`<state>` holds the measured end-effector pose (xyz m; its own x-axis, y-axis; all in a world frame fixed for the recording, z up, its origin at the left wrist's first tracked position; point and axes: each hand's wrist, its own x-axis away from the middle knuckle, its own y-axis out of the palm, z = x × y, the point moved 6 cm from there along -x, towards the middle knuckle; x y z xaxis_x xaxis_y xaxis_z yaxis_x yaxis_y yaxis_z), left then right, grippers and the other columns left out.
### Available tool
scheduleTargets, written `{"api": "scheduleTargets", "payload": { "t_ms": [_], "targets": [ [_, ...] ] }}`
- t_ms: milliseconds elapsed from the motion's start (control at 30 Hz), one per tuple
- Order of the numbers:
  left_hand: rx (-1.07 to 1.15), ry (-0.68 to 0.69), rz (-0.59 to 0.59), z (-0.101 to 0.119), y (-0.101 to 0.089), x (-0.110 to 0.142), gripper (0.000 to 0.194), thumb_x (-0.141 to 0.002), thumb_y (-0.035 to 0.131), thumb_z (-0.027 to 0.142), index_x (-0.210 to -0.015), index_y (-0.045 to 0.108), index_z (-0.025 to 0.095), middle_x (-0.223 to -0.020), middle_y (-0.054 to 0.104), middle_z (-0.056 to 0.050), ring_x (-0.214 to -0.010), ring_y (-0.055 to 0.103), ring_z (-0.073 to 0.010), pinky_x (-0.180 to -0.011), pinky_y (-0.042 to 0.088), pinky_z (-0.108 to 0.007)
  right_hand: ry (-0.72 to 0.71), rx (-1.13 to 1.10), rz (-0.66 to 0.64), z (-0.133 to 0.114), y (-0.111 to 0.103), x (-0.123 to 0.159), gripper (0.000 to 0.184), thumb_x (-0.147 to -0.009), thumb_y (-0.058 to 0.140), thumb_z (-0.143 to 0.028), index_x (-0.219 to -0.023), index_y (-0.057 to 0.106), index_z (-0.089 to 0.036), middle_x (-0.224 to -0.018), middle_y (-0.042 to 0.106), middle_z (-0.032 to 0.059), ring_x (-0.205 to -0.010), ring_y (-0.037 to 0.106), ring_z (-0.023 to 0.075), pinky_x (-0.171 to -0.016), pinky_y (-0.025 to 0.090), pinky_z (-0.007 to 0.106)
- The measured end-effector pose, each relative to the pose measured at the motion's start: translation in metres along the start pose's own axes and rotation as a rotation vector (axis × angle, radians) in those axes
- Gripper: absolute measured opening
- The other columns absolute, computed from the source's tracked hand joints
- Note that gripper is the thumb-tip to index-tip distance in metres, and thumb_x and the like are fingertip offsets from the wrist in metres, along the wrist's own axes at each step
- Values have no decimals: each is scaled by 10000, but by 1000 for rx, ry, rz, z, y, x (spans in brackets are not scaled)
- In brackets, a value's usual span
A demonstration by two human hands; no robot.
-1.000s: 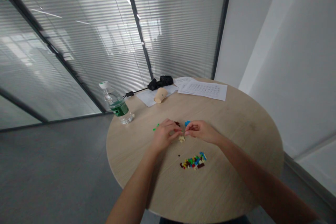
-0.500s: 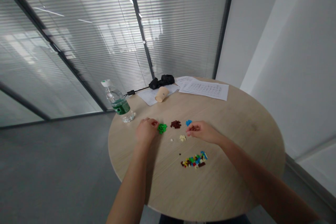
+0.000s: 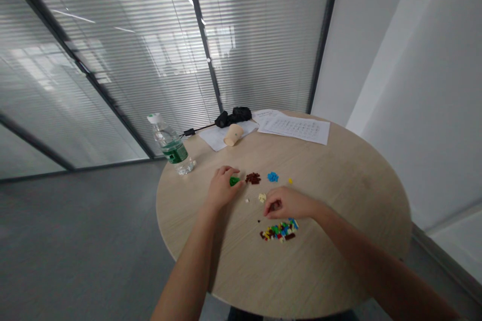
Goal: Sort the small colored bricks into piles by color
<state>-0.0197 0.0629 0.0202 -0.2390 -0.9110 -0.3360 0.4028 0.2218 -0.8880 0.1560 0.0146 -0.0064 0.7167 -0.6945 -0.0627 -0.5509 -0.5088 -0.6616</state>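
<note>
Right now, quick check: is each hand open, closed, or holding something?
Left hand: loosely curled beside small green plastic bricks, nothing visibly held.
Right hand: fingers curled in, closed or nearly so; whether it holds a brick cannot be told.

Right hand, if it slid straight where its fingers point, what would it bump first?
The right hand would probably reach the tiny dark brick first, though depth is hard to judge.

Soft, dim light, faint shadow under the left hand (image 3: 223, 188)

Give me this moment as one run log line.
left hand: beside small green plastic bricks | right hand: near mixed-colour plastic bricks
</note>
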Motion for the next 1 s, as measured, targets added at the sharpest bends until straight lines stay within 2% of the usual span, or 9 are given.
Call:
{"api": "scheduleTargets", "payload": {
  "t_ms": [133,300,567,1000],
  "targets": [
    [-12,60,-48,5,14,2,408,-797,608,354,-1151,597,152,-1159,569,-122,-1090,515,-258,-962,420,-389,-117,79,4,-10,6,-2,68,-735,699,-183,-778,751,-192,-777,713,37,-775,618,155,-716,448,257],
    [-43,26,-83,7,17,2,281,-808,597,342,-1041,628,187,-1100,580,-95,-1051,523,-248,-919,431,-384,-195,174,33,-18,11,-4,86,-762,690,-194,-818,756,-200,-794,718,39,-800,611,163,-764,447,279],
    [-52,18,-75,7,18,-1,158,-840,567,286,-947,649,204,-1017,576,-70,-979,535,-220,-855,433,-341,-203,214,43,-16,16,-5,109,-757,693,-186,-844,758,-197,-806,723,39,-784,616,156,-755,446,265],
    [-197,-4,-80,2,20,-4,159,-881,518,286,-946,629,193,-1030,582,-87,-977,524,-229,-831,424,-341,-191,237,27,-16,18,-8,100,-762,666,-167,-819,744,-193,-810,707,34,-796,609,154,-725,433,244]
  ]
}}
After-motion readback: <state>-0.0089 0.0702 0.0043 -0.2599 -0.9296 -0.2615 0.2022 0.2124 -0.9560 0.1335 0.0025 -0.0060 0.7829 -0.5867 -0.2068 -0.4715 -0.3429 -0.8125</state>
